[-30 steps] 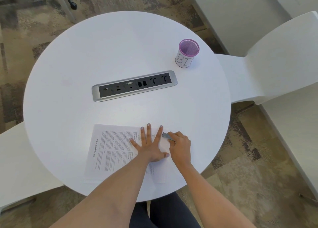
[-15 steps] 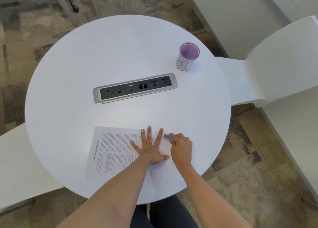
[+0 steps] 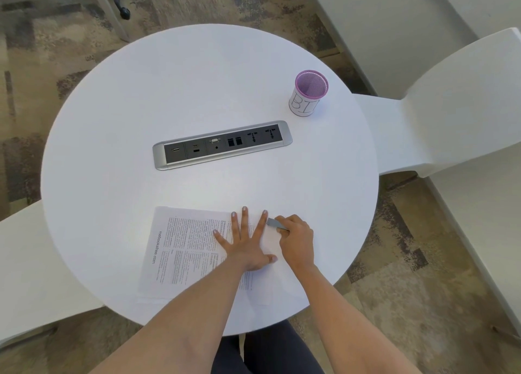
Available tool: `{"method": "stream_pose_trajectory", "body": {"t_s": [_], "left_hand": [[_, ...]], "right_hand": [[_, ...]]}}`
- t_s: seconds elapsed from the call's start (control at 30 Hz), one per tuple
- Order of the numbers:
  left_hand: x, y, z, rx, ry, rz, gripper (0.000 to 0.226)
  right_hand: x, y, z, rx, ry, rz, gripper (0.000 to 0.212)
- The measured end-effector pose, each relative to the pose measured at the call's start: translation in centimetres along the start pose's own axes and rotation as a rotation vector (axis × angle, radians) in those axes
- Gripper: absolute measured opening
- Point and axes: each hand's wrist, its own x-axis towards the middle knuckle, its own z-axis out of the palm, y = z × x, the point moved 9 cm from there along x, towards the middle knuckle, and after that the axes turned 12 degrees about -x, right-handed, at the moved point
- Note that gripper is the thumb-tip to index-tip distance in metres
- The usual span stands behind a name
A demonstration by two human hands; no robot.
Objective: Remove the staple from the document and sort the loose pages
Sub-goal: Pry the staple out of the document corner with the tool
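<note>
Tool (image 3: pixel 275 223) at document (image 3: pixel 183 249) far edge

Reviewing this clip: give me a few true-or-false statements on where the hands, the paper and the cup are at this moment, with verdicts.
1. The left hand lies flat on the document with fingers spread. True.
2. The right hand holds nothing. False: it grips a grey tool whose tip points toward the left hand's fingers.
3. The purple mesh cup stands on the document. False: it stands apart on the table, at the far right.
4. The port panel lies farther from the person than the document. True.
</note>
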Motion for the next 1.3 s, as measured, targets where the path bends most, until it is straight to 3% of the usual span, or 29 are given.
{"method": "stream_pose_trajectory", "body": {"t_s": [0.23, 0.37, 0.73, 0.9, 1.3], "left_hand": [[0.0, 0.0, 0.1, -0.016, -0.004, 0.005, 0.116], [0.0, 0.0, 0.1, -0.025, -0.004, 0.015, 0.117], [-0.1, 0.0, -0.1, -0.03, 0.02, 0.008, 0.121], [-0.3, 0.1, 0.0, -0.028, 0.01, 0.001, 0.12], [-0.2, -0.1, -0.1, -0.007, -0.016, -0.03, 0.12]], "right_hand": [[-0.9, -1.0, -0.4, -0.055, 0.101, -0.122, 0.042], [-1.6, -0.2, -1.3, -0.074, 0.203, -0.085, 0.043], [-0.7, -0.6, -0.7, -0.119, 0.112, -0.037, 0.043], [0.1, -0.9, -0.2, -0.163, 0.039, -0.091, 0.043], [-0.4, -1.6, -0.7, -0.107, 0.072, -0.219, 0.043]]}}
